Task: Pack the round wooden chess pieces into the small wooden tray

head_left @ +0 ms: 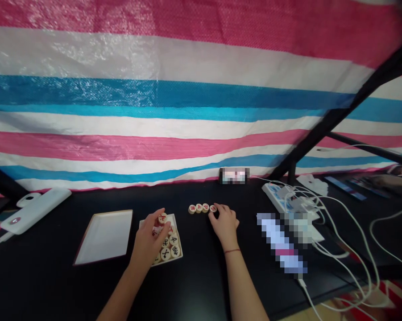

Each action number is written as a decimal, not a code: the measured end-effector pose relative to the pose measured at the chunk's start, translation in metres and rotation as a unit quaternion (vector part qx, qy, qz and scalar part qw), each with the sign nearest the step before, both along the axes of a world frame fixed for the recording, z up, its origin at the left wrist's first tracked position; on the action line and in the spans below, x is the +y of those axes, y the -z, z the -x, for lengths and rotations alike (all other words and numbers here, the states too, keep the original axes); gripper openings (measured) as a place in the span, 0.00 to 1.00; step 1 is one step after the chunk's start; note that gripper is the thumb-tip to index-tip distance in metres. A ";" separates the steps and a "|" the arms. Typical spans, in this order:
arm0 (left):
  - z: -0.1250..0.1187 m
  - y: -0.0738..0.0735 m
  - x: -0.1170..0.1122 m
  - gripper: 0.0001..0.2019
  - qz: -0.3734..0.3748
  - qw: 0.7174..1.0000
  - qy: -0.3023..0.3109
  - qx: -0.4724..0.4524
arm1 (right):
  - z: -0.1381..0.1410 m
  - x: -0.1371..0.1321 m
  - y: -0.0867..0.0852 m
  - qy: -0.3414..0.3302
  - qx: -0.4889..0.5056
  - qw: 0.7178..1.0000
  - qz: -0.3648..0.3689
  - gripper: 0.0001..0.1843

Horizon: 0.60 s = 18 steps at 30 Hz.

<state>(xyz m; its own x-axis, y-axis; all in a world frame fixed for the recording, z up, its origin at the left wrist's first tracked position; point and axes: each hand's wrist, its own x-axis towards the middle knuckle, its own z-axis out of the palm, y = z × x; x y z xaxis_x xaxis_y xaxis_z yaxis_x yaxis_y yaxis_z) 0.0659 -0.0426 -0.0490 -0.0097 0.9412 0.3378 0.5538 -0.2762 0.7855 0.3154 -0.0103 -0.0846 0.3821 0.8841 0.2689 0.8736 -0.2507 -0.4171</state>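
Note:
My left hand (150, 240) hovers over a small white box (178, 257) of round wooden chess discs and pinches one disc (162, 218) with a red mark between its fingertips. My right hand (225, 223) rests on the black table (201, 285), fingers curled on the rightmost disc (213, 208) of a short row of discs (198, 208) lying side by side. The box still holds several discs with red and black marks.
The box's flat white lid (104, 236) lies left of it. A white power bank (33, 210) sits at far left. A power strip (281, 198) with tangled white cables (341, 240) fills the right. A striped tarp (187, 111) hangs behind the table.

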 end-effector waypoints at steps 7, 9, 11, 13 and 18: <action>-0.002 -0.002 0.001 0.16 -0.039 0.997 0.033 0.051 | 0.022 -0.010 -0.026 -0.061 0.033 0.980 -0.185 0.15; -0.002 0.000 0.001 0.15 -0.058 0.995 0.041 0.069 | 0.042 -0.017 -0.035 -0.158 0.066 0.957 -0.234 0.11; -0.001 0.003 0.002 0.15 -0.090 0.990 0.056 0.091 | 0.063 -0.024 -0.041 -0.280 0.126 0.923 -0.233 0.09; 0.001 0.006 0.002 0.15 -0.126 0.983 0.076 0.112 | 0.081 -0.029 -0.043 -0.371 0.179 0.888 -0.204 0.09; 0.001 0.008 0.002 0.18 -0.175 0.966 0.124 0.147 | 0.096 -0.033 -0.040 -0.382 0.238 0.872 -0.194 0.04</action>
